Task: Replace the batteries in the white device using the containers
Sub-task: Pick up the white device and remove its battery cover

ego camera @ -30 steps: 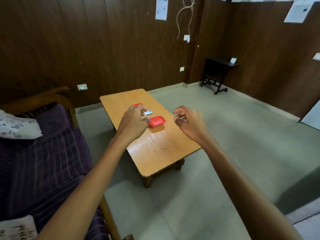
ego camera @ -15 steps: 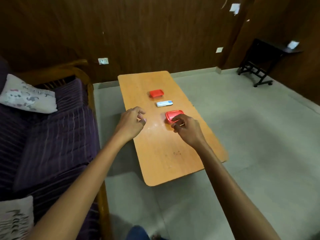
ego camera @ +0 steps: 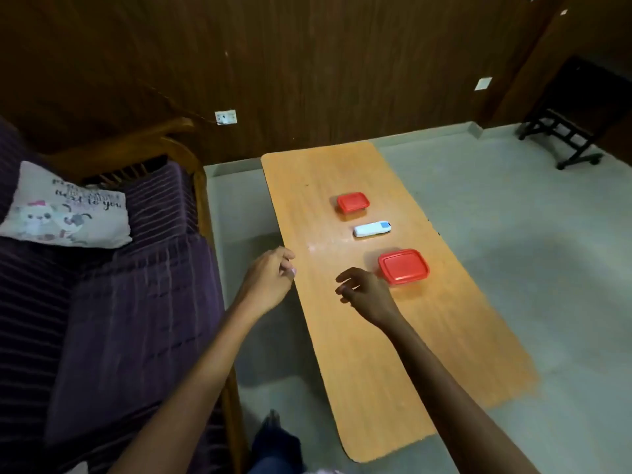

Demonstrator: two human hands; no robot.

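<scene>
The white device [ego camera: 372,229], with a blue end, lies on the wooden table [ego camera: 376,336] between two lidded red containers. The smaller red container [ego camera: 353,202] sits behind it, the larger red container [ego camera: 403,266] in front of it. My right hand [ego camera: 366,293] hovers just left of the larger container, fingers loosely curled and apart, holding nothing. My left hand [ego camera: 270,278] is at the table's left edge, fingers curled inward; nothing shows in it.
A purple striped sofa [ego camera: 119,302] with a wooden armrest stands left of the table, a printed cushion [ego camera: 68,210] on it. A dark side stand [ego camera: 574,131] is at the far right. Grey floor surrounds the table. My leg [ego camera: 273,443] shows below.
The view has tilted down and drawn nearer. My right hand has come off the larger red container and pulled back left. My left hand has drifted to the table's left edge.
</scene>
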